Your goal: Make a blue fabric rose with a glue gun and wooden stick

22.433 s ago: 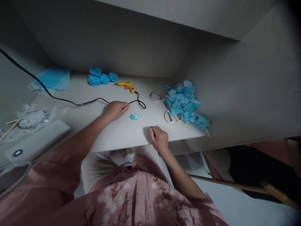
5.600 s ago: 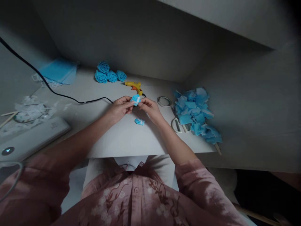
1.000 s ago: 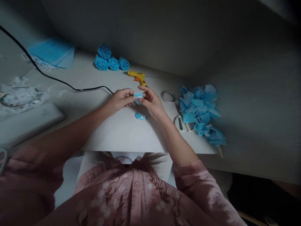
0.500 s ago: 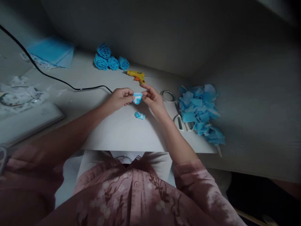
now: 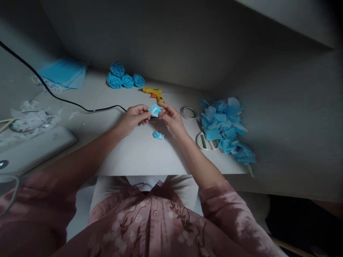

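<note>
Both hands meet above the middle of the white desk. My left hand and my right hand pinch the same small blue folded piece between their fingertips. A second small blue folded piece lies on the desk just below them. The yellow glue gun rests behind my hands, its black cord running off to the left.
Three blue rolled roses sit at the back. A heap of blue cut pieces lies right, with white-handled scissors and a tape ring beside it. Blue sheets, white scraps and a white device are left.
Both hands have kept hold of the blue piece and turned it a little between the fingers. The view has tilted slightly, shifting everything down in the picture.
</note>
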Tool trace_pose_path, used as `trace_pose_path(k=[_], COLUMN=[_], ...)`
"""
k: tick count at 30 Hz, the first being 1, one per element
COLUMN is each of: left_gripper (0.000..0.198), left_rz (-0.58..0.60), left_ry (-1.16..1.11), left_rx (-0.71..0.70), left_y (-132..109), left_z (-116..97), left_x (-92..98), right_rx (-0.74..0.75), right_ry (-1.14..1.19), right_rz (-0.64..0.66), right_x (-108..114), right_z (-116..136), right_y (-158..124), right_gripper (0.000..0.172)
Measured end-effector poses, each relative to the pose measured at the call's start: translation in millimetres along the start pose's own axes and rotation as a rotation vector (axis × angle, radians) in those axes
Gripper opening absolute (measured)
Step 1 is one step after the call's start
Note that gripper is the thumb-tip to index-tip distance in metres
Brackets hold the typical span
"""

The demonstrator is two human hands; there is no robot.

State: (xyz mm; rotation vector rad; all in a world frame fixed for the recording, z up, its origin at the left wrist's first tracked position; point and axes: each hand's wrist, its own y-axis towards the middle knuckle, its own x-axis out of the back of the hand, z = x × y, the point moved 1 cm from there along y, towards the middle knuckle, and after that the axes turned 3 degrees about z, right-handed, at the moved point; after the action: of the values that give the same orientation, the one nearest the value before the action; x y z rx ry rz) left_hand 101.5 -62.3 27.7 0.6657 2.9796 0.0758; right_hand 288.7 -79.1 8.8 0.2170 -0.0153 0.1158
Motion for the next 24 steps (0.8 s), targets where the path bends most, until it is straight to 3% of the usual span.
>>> trace_pose_path(k=[8,14,24], left_gripper=[0.032,0.026,0.023], left_rz=[0.102,0.086,-0.004], left_ry=[0.099,0.135,-0.004], left_rx=[-0.019,-0.028,-0.045], left_y=[0.3,0.0,0.5], left_z=[1.3,1.7,-8.0], left_x=[-1.8,-2.7,0.1], right_rx=[0.063,0.032,0.007], right_ry=[-0.053,-0.077,-0.059], right_rz=[-0.024,0.007,-0.011], right_x=[5.1,0.2,3.1], right_z=[5.9,11.4,21.6], right_y=[2.1,-0.9,-3.3], right_gripper=[0.060,0.066,0.044])
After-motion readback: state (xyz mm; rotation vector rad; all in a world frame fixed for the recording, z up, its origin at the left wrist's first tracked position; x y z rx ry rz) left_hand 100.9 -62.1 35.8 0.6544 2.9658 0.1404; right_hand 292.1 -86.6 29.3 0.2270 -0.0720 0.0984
